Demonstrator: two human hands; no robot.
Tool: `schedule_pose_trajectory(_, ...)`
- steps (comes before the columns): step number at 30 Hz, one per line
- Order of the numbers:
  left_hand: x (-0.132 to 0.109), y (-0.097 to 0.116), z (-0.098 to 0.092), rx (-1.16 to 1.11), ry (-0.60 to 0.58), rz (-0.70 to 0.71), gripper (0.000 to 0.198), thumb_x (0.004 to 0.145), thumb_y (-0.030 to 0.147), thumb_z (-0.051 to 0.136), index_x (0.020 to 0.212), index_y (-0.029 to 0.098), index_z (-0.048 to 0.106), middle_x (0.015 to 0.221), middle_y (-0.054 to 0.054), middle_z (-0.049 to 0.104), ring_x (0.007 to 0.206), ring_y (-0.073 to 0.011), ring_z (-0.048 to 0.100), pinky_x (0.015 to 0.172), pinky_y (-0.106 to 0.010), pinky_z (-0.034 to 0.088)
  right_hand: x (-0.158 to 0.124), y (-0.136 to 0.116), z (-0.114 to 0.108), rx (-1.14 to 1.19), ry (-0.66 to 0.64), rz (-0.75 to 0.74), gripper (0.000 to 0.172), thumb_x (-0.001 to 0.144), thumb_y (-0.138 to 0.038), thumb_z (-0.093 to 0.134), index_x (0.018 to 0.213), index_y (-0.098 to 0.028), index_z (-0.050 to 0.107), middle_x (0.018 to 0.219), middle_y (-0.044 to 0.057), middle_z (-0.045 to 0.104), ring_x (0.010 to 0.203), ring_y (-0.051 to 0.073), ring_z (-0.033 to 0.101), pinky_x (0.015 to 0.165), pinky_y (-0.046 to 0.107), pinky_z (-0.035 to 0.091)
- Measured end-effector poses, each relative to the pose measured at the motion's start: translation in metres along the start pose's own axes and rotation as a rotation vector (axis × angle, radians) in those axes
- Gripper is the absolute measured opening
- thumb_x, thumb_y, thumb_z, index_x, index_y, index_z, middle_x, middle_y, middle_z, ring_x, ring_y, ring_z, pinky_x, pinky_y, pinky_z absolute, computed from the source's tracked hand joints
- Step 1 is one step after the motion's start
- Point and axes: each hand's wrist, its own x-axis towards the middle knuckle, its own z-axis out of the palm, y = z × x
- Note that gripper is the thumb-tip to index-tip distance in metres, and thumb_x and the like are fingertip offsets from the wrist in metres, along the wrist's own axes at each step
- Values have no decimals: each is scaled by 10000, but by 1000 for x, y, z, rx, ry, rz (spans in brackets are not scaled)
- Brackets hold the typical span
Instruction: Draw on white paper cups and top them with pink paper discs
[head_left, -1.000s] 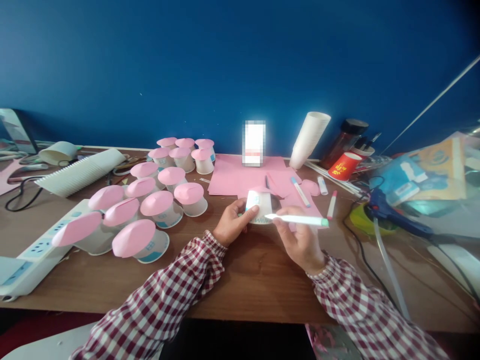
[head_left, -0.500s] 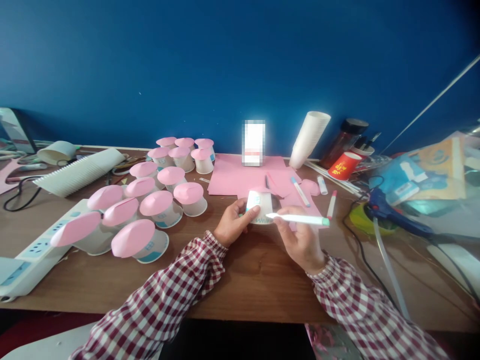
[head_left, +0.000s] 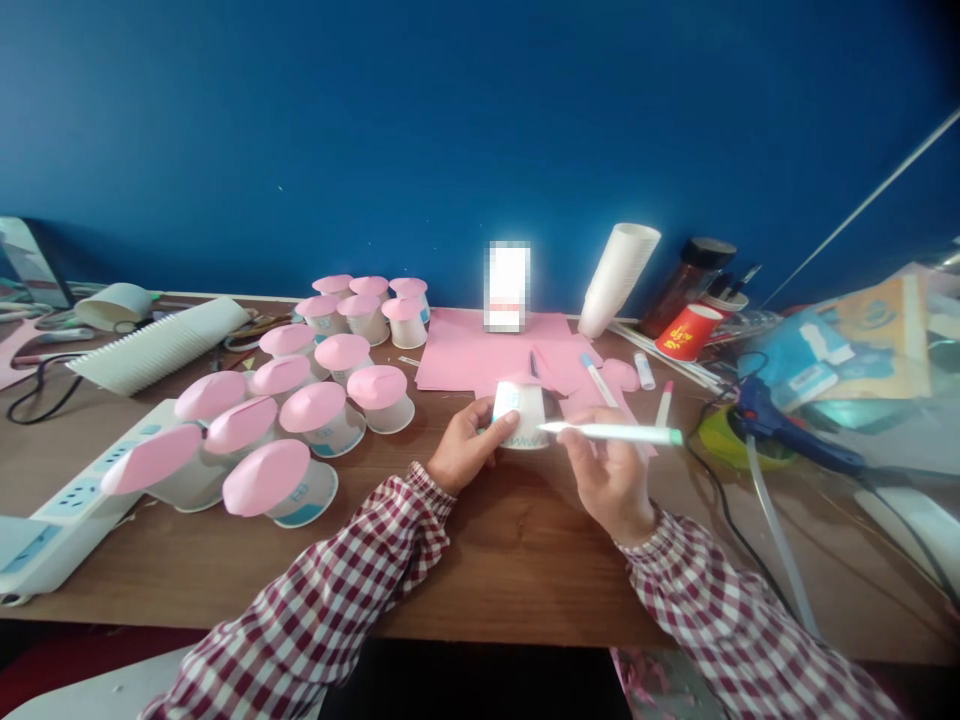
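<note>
My left hand (head_left: 471,445) is closed on a white paper cup (head_left: 523,408), thumb across its side. The cup is upside down, rim downward, and a green zigzag line runs along the band near the rim. Between the thumb and fingers of my right hand (head_left: 609,470) lies a white marker pen with a green end (head_left: 634,433). It is held nearly level, and its tip is at the cup's right side; whether it touches cannot be made out. Behind the cup lie pink paper sheets (head_left: 465,350).
Several upturned cups with pink paper tops (head_left: 377,386) fill the left side beside a power strip (head_left: 82,495). A leaning cup stack (head_left: 619,275), a red paper cup (head_left: 690,333), a blue glue gun (head_left: 795,430) and its cord are on the right. A pixelated bright object (head_left: 508,285) stands at the back.
My right hand has shifted slightly to the right with the marker, whose tip now sits a little farther right along the cup. My left hand and the cup stay put.
</note>
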Motion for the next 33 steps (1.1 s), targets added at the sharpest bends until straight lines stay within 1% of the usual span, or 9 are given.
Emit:
schedule_pose_trajectory(3,0,0,0,-1,-7,5,477,803,530,569,1029,111,597,708,5,557,448,-36,414,403,-174,364,0,0,-1,4,-5,10,46,893,-233,540,900,-191,559,819,38,594,741,165,584,638,287,496)
schedule_pose_trajectory(7,1,-2,-1,14,-6,13,471,811,534,558,1035,122,591,658,23,534,434,-44,421,403,-181,360,0,0,0,-30,-23,-27,36,888,-221,545,910,-196,558,817,36,598,731,161,578,633,282,497)
schedule_pose_trajectory(11,1,-4,-1,15,1,23,441,819,538,544,960,123,588,574,46,480,418,-53,419,406,-186,356,-2,0,0,-49,1,-32,43,888,-221,538,921,-199,554,821,39,597,731,164,583,629,285,503)
schedule_pose_trajectory(14,1,-4,-1,13,-5,28,430,825,538,532,932,125,580,540,55,453,410,-58,414,406,-188,358,-2,-1,0,-53,-12,-43,42,889,-218,535,922,-198,553,817,39,597,731,164,585,632,283,505)
schedule_pose_trajectory(19,1,-4,-1,33,-4,35,438,825,536,535,962,123,586,587,45,476,421,-52,425,402,-183,353,-2,-1,1,-68,-28,-93,59,886,-209,545,945,-198,545,823,39,603,749,164,587,643,280,502)
schedule_pose_trajectory(28,0,-2,0,39,-7,23,447,827,529,538,1014,127,594,625,36,503,429,-49,424,406,-185,363,-2,-1,2,-85,-41,-71,67,899,-247,530,938,-199,555,827,48,615,758,180,598,663,304,507)
schedule_pose_trajectory(33,1,-2,0,37,2,24,439,826,528,540,994,126,595,628,36,495,423,-45,423,402,-182,360,-2,-1,2,-87,-63,-71,56,902,-237,532,933,-196,555,837,50,611,765,178,599,671,301,510)
